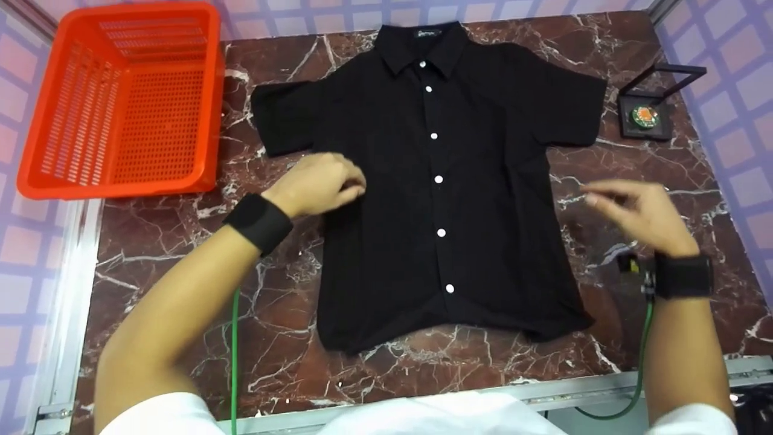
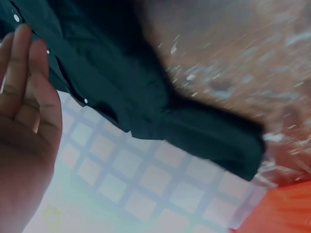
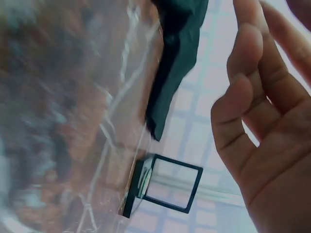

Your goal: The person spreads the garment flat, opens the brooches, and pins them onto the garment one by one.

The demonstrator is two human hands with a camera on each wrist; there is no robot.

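A black short-sleeved shirt with white buttons lies front up and spread out, its collar at the far side. Its lower hem is uneven and partly bunched. My left hand hovers at the shirt's left side below the sleeve, fingers loosely bent. In the left wrist view that hand holds nothing. My right hand is held apart from the shirt, off its right side, fingers relaxed. The right wrist view shows this hand with nothing in it and a shirt sleeve beyond.
A red-orange plastic basket stands at the back left. At the back right sits a small black frame stand with a round green-and-orange piece. The table is dark red marble-patterned. Green cables run near both arms.
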